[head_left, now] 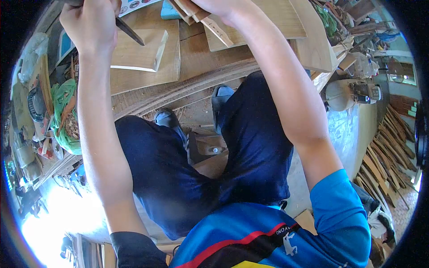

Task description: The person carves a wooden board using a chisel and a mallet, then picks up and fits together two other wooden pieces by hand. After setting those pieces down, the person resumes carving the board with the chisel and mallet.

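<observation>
My left hand (91,20) is closed in a fist at the upper left. From it a dark, narrow pointed tool (130,33) sticks out, slanting down to the right over a pale wooden board (140,53). A larger flat board (165,73) lies beneath that one. At the top edge is my right hand (219,8), its fingers cut off by the frame. Right beside it are several thin wooden pieces (190,11), including a strip with small marks (216,32). Whether the right hand grips them cannot be seen. Another flat board (263,27) lies under the right forearm.
The wooden worktop (196,49) has a curved front edge above my knees. A light blue object (169,10) and a printed sheet (134,5) lie at the back. Left are a green plastic bag (65,116) and clutter; right, a machine (353,94) and stacked wood strips (389,147).
</observation>
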Motion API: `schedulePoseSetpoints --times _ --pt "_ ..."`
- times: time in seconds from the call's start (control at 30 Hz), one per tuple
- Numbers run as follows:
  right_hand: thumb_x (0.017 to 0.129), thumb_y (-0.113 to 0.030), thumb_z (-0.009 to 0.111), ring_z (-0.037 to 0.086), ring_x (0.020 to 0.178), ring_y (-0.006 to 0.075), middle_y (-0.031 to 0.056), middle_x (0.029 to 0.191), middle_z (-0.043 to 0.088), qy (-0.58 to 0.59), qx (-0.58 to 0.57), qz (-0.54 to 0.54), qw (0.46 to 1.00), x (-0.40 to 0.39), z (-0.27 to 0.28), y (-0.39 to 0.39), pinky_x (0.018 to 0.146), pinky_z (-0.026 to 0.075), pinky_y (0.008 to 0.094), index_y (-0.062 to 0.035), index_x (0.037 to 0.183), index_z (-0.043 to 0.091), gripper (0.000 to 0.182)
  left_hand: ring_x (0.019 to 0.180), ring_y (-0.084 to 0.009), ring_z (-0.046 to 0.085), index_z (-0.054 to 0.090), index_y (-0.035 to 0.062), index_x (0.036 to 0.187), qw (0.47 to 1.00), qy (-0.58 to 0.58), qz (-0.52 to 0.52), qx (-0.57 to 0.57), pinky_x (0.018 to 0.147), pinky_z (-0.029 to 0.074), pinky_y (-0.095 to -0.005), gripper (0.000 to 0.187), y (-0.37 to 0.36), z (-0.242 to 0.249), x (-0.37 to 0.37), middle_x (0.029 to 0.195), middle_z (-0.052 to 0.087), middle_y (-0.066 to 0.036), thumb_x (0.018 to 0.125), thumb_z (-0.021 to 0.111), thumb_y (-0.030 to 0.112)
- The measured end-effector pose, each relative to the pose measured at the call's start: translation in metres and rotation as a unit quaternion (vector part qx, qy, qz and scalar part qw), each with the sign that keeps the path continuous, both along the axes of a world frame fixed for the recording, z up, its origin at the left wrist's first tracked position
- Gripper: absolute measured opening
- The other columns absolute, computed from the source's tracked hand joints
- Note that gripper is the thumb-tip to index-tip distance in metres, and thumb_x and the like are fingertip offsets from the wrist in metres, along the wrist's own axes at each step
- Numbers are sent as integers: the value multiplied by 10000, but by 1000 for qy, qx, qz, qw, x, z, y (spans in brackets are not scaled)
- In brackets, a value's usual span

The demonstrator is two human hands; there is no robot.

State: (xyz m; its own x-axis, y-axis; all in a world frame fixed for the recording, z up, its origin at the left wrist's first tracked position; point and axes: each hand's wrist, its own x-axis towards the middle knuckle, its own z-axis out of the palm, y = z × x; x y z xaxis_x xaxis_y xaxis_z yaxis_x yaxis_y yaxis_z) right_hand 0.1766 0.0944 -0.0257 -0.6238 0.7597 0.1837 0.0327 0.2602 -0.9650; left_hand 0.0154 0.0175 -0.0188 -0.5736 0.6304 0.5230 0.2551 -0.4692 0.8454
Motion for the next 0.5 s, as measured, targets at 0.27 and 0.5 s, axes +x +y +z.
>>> schedulePoseSetpoints --times 0.27,0.5 --pt "794 -601 743 683 780 223 178 850 691 16 17 11 1000 11 7 -6 686 535 327 144 1010 663 781 397 -39 280 440 190 619 999 28 30 1 402 204 -246 428 -8 10 19 516 326 101 1010 606 245" --pt "787 -595 753 688 798 230 186 861 695 17 7 21 1000 8 3 -2 698 536 327 153 997 667 782 405 -34 274 445 190 621 997 22 54 42 405 195 -250 419 -2 7 19 523 329 102 996 627 230"
